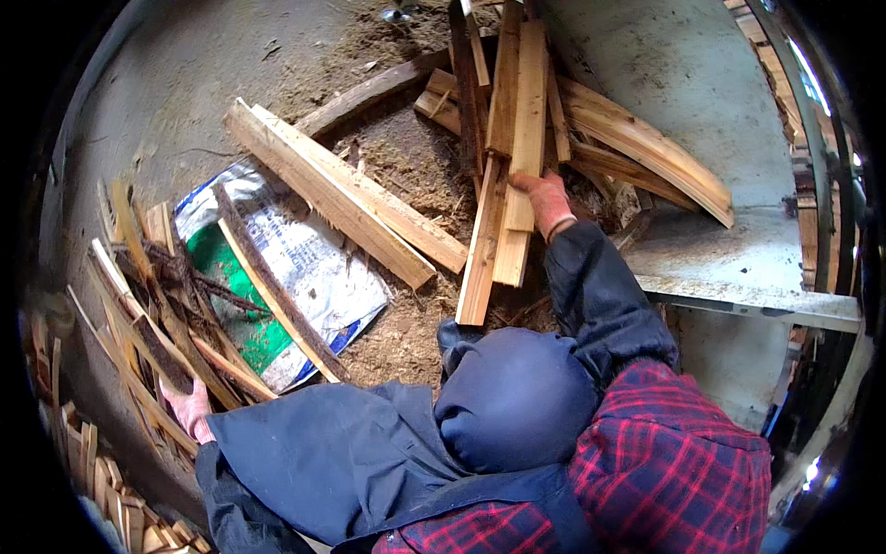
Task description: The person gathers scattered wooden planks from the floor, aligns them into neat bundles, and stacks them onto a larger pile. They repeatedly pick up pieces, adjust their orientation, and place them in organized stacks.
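Sawdust-strewn floor | right of printed sack: right grip clasping plank | left of sack: left grip around slat | mid-length holds balance best

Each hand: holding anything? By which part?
Right hand: pale plank, right edge near its lower end. Left hand: at lower end of bark strip; grip unclear.

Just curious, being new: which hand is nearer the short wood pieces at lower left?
Left. The left hand is at longer strips, up-right of the short wood pieces; the right hand is farther off, on a pale plank.
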Available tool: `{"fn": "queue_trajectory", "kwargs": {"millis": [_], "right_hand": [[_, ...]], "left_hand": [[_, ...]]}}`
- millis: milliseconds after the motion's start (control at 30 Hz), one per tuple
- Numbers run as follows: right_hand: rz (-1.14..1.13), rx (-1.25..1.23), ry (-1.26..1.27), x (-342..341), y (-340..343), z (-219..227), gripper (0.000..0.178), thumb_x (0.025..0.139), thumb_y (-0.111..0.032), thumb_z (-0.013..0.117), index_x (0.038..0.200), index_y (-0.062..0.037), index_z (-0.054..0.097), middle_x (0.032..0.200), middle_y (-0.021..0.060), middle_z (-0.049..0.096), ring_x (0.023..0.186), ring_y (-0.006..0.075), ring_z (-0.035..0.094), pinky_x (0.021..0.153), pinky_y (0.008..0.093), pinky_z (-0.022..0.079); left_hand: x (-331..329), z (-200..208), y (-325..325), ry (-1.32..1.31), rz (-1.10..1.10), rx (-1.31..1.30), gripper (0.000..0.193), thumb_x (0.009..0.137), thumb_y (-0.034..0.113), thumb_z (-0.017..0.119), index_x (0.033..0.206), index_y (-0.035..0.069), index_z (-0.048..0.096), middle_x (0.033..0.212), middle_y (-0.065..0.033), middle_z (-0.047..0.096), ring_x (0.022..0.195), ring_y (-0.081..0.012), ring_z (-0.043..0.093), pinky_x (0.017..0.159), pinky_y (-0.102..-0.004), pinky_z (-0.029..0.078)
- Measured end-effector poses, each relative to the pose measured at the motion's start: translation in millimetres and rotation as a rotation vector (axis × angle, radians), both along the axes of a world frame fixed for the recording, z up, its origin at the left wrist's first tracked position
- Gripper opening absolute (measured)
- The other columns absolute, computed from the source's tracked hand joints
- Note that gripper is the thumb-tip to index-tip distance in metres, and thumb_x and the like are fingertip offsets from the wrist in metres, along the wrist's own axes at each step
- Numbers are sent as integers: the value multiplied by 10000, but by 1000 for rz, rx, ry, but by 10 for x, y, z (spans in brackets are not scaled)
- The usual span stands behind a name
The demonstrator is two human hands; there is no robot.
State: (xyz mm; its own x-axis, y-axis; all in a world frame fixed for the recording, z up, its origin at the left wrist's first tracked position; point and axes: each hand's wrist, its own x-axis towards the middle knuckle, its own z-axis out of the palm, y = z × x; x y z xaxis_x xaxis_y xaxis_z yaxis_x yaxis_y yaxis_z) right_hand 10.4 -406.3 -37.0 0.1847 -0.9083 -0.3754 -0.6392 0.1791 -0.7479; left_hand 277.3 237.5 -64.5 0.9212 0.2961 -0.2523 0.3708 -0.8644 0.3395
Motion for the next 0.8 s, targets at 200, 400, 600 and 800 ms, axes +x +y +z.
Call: {"fn": "queue_trajectory", "kwargs": {"millis": [200, 400, 600, 800], "right_hand": [[274, 100, -446, 1, 1203, 657, 490, 747, -65, 746, 1184, -5, 531, 1041, 78, 633, 901, 170, 618, 803, 294, 518], [680, 395, -420, 918, 1524, 726, 659, 805, -264, 715, 1334, 9, 434, 1213, 137, 578, 1076, 208, 576, 937, 333, 463], [613, -435, 628, 1515, 656, 75, 965, 770, -512, 663, 1470, -45, 189, 1502, 209, 249, 1391, 355, 232, 1125, 404, 240], [769, -593, 1039, 1565, -2, -336, 673, 850, -183, 524, 1449, -50, 250, 1497, 223, 237, 1282, 333, 389, 957, 446, 434]], "left_hand": [[3, 400, 67, -66, -222, -374, 866, 745, 288, 759, 1419, 32, 279, 1406, -224, 399, 1292, -356, 400, 1073, -393, 331], [67, 180, 138, -61, -162, -136, 874, 739, 288, 769, 1421, 36, 284, 1377, -259, 429, 1286, -378, 413, 1054, -406, 353], [44, -102, 351, -38, -167, -130, 859, 784, 315, 746, 1429, 24, 259, 1368, -236, 440, 1252, -323, 451, 1053, -366, 348], [17, -225, 262, -100, -151, -185, 796, 808, 221, 711, 1443, 61, 258, 1433, -197, 380, 1301, -330, 397, 1073, -384, 330]]}}
